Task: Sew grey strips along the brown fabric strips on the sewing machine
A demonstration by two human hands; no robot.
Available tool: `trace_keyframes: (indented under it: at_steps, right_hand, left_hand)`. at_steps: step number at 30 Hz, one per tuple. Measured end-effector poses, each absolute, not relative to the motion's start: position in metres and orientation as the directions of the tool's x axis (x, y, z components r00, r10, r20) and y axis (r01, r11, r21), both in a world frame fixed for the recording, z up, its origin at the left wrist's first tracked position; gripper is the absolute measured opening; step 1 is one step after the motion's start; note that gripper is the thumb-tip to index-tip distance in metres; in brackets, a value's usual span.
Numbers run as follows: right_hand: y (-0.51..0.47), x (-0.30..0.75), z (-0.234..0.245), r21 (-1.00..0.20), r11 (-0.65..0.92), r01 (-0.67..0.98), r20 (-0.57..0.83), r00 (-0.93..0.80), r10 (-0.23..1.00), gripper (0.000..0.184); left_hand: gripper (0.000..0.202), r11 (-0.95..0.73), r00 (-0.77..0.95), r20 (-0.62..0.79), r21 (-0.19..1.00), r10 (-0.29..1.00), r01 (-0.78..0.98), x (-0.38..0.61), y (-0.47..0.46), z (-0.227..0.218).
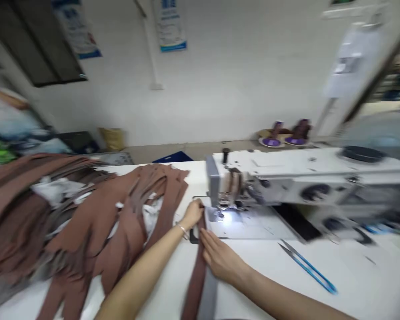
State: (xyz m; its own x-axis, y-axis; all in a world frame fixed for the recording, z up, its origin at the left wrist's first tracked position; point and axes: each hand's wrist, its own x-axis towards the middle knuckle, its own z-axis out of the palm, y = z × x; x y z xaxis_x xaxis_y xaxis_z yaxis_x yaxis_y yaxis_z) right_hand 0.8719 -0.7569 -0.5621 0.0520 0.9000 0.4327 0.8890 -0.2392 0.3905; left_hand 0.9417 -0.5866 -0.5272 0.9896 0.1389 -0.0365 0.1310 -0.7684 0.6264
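Note:
A long brown fabric strip (195,280), grey along its right side, runs from the table's front edge up to the left of the sewing machine's (220,178) lit needle area. My left hand (194,213), with a bracelet at the wrist, pinches the strip's far end beside the machine head. Closer to me, my right hand (222,258) has its fingers closed on the same strip from the right side. Its fingertips are partly hidden against the fabric. Blue-handled thread snips (310,269) lie on the white table (253,284) to the right of my right hand.
Brown cut fabric pieces (116,213) are heaped on the left of the table. The machine's arm stretches along the right. Purple thread spools (271,141) stand behind it. A blue tray (175,157) lies beyond the table's back edge, before a white wall (236,75).

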Motion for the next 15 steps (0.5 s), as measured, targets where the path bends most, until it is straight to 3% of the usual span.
trace_keyframes:
  at_steps: [3, 7, 9, 12, 15]
  right_hand:
    - [-0.758, 0.893, -0.566, 0.341, -0.195, 0.920, 0.522, -0.012, 0.853, 0.021]
    - [-0.755, 0.914, -0.561, 0.195, -0.113, 0.974, 0.549, -0.013, 0.836, 0.032]
    - [-0.754, 0.917, -0.562, 0.134, -0.124, 0.983, 0.568, 0.026, 0.823, 0.038]
    - [-0.755, 0.921, -0.572, 0.133, -0.187, 0.973, 0.676, 0.049, 0.736, 0.042]
    - [-0.761, 0.930, -0.578, 0.312, -0.153, 0.938, 0.688, -0.111, 0.717, 0.038]
  left_hand:
    - [0.017, -0.787, 0.984, -0.063, 0.593, 0.166, 0.171, 0.943, -0.581, -0.525]
    - [0.056, -0.842, 0.985, -0.082, 0.511, 0.153, 0.174, 0.925, -0.575, -0.513]
    - [0.065, -0.875, 0.993, -0.059, 0.470, 0.098, 0.114, 0.900, -0.571, -0.500]
    - [0.043, -0.927, 0.993, 0.114, 0.371, -0.008, -0.050, 0.857, -0.544, -0.464]
    - [0.032, -0.977, 0.909, 0.412, 0.212, 0.068, -0.023, 0.825, -0.475, -0.404]
